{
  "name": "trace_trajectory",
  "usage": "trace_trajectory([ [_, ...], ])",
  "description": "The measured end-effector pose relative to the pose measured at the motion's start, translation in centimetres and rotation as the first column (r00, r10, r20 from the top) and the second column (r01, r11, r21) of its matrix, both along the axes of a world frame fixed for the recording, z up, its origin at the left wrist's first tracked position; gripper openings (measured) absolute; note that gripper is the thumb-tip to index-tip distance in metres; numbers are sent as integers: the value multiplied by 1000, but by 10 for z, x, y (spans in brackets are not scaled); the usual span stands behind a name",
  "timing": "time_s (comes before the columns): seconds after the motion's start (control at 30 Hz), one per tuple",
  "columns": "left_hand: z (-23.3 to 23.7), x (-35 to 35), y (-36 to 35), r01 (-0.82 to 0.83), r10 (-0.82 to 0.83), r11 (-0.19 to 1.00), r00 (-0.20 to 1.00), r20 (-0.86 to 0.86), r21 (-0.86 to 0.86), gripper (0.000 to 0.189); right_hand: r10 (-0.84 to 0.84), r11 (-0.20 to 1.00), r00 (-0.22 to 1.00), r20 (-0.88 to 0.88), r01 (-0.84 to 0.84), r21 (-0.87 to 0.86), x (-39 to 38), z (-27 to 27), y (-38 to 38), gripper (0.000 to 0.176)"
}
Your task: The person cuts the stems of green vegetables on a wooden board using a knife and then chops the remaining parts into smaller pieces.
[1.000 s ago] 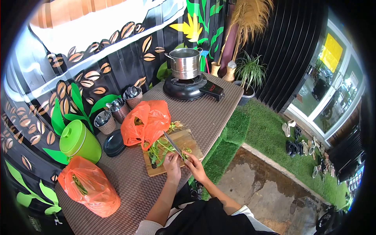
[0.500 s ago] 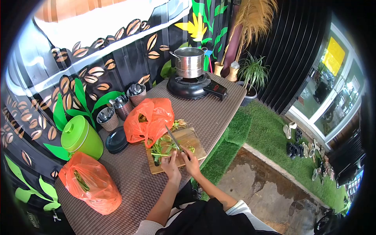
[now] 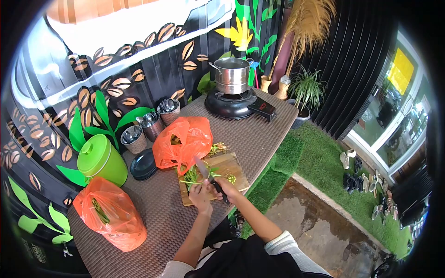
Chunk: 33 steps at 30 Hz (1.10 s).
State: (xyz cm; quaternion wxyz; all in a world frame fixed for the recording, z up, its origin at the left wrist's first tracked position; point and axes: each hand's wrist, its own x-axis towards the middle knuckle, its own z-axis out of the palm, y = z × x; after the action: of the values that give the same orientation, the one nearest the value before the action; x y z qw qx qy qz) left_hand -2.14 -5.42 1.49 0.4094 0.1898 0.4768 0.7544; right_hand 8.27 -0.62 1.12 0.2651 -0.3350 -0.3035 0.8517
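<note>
A person stands at a long table (image 3: 259, 139) covered in brown woven matting, set against a wall painted with coffee beans and green leaves. An orange plastic bag (image 3: 109, 217) slumps at the near left corner. Beside it against the wall is a green lidded bucket (image 3: 99, 160). At the far end a black single-burner stove (image 3: 229, 104) carries a steel pot (image 3: 232, 74). The stove's control panel juts towards the right edge, and its red marking (image 3: 263, 106) is too small to read. Pale lettering low on the wall at far left (image 3: 34, 252) is also illegible. A second orange bag (image 3: 183, 141) lies open mid-table, its mouth spilling onto a wooden cutting board (image 3: 234, 164). The board sits near the table's right edge. A stack of black plates (image 3: 143, 164) lies just left of this bag, and behind them three cups of cutlery (image 3: 150, 125) line the wall. Bare matting lies open between board and stove, and again in front of the person between the board and the near bag. The right hand (image 3: 227, 187) is clamped round the black handle of a knife (image 3: 204, 169), blade angled away over the board. The left hand (image 3: 200, 197), touching the right, has its fingers drawn together and pressed onto the greens (image 3: 194, 175). The greens lie on the board's left half, beside the bag's mouth.
</note>
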Motion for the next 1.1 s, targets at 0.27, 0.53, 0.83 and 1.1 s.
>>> trace_trajectory([
  [0.27, -20, 21, 22, 279, -278, 960, 960, -28, 14, 15, -451, 859, 876, -172, 478, 184, 51, 13, -42, 33],
  [0.53, -9, 43, 18, 521, -522, 852, 833, -182, -59, 17, -522, 734, 853, 22, 436, 521, 77, 16, -59, 33],
  [0.83, -26, 40, 19, 558, -568, 823, 816, -106, -110, 24, -577, 753, 816, -36, 549, 363, 85, 12, -73, 29],
  [1.1, -16, 37, 9, 464, -473, 881, 872, -126, -95, 20, -503, 776, 861, 72, 414, 476, 81, 10, -85, 26],
])
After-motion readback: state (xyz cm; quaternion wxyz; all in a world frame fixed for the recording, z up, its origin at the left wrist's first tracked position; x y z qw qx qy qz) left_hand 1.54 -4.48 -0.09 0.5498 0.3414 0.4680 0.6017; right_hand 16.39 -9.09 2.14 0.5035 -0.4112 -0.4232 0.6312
